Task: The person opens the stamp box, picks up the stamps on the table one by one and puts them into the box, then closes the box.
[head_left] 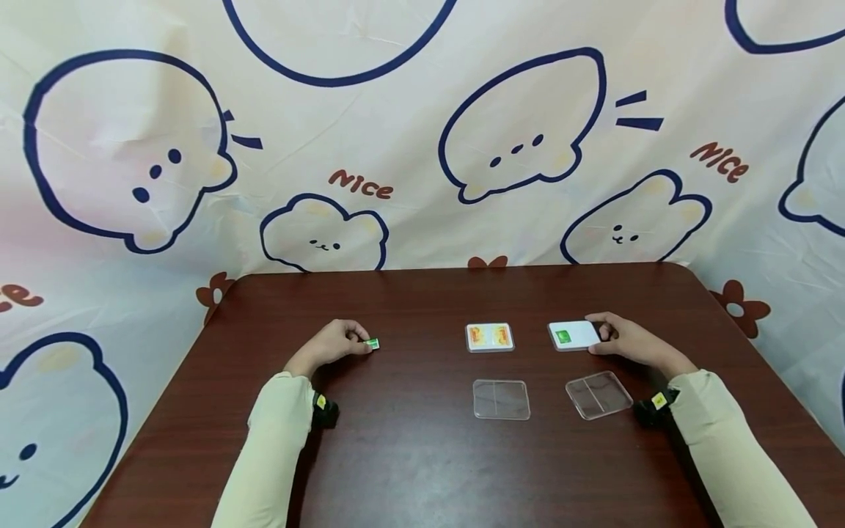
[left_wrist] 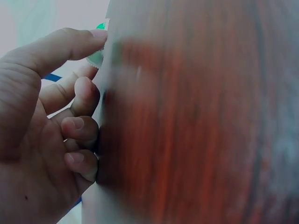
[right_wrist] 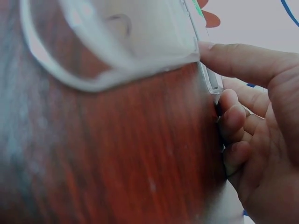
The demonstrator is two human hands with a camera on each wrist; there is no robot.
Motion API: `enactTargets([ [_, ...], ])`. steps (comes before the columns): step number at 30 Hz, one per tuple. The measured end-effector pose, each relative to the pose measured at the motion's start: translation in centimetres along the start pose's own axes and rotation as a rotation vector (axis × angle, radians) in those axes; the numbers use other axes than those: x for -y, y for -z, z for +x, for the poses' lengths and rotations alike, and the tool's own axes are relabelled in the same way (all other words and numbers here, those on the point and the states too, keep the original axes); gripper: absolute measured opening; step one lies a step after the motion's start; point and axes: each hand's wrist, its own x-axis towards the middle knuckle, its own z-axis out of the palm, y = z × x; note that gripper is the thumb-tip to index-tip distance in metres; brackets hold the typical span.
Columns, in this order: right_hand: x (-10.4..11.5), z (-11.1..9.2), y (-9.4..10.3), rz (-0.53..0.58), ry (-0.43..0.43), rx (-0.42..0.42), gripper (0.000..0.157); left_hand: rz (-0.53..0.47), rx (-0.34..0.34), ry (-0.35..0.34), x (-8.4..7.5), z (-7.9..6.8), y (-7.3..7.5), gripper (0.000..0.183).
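On the left side of the table, my left hand (head_left: 334, 342) pinches a small green-and-white packet (head_left: 373, 343) between thumb and index finger. Its serrated edge shows in the left wrist view, where the packet (left_wrist: 96, 59) is partly covered by the thumb. My right hand (head_left: 623, 339) grips the right end of a shallow white case (head_left: 576, 339), thumb at the near edge and index finger at the far one. A green patch (head_left: 563, 336) shows in the left part of this case. The fingers hide its right end.
Left of the gripped case lies a similar case (head_left: 489, 348) with two orange-and-yellow pieces side by side. Nearer are two clear plastic lids, one straight (head_left: 501, 400) and one turned at an angle (head_left: 598, 394) close to the right wrist. A patterned cloth (head_left: 422, 132) hangs behind the brown table (head_left: 422, 469).
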Motion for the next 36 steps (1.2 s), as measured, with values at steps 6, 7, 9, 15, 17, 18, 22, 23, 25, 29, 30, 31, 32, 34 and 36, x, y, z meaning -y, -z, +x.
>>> enactTargets([
  [6,0.1,-0.1,0.1,-0.006,0.0,-0.007,0.066,-0.034,0.017,-0.011,-1.2,0.5,-0.4,0.019],
  [7,0.1,-0.1,0.1,-0.003,-0.001,-0.005,0.066,-0.037,0.022,-0.015,-1.4,0.6,-0.5,0.019],
  [9,0.1,-0.1,0.0,0.0,0.0,-0.001,0.066,-0.041,0.026,-0.018,-2.0,0.8,-0.7,0.019],
  [15,-0.1,-0.1,-0.1,0.002,0.008,-0.009,0.065,-0.041,0.037,-0.064,-3.9,1.8,-1.4,0.018],
  [17,-0.1,-0.1,-0.1,0.004,0.006,-0.01,0.065,-0.044,0.044,-0.075,-4.5,2.1,-1.6,0.018],
  [18,0.0,-0.1,-0.1,0.005,0.007,-0.009,0.065,-0.047,0.048,-0.083,-4.9,2.3,-1.7,0.018],
  [22,0.1,0.0,0.0,0.008,0.003,-0.006,0.066,-0.05,0.05,-0.103,-6.3,2.9,-2.0,0.018],
  [23,0.1,0.0,0.0,0.008,0.003,-0.005,0.066,-0.05,0.052,-0.115,-6.7,3.1,-2.1,0.019],
  [25,0.1,0.0,0.0,0.005,0.002,-0.005,0.066,-0.045,0.051,-0.133,-7.4,3.4,-2.3,0.018],
  [29,0.2,-0.1,0.1,0.003,-0.001,-0.009,0.065,-0.047,0.057,-0.169,-8.7,4.0,-3.0,0.018],
  [30,0.2,-0.1,0.0,0.005,-0.001,-0.01,0.065,-0.049,0.054,-0.171,-9.0,4.1,-3.2,0.018],
  [31,0.2,-0.1,0.0,0.007,0.0,-0.01,0.065,-0.052,0.057,-0.175,-9.2,4.2,-3.4,0.018],
  [32,0.2,-0.2,0.0,0.01,-0.002,-0.006,0.065,-0.052,0.061,-0.178,-9.5,4.3,-3.7,0.018],
  [34,0.2,-0.2,0.0,0.011,-0.004,-0.002,0.066,-0.055,0.069,-0.185,-10.1,4.5,-4.1,0.019],
  [36,0.2,-0.2,0.1,0.007,-0.007,0.0,0.067,-0.055,0.077,-0.196,-10.7,4.8,-4.4,0.019],
])
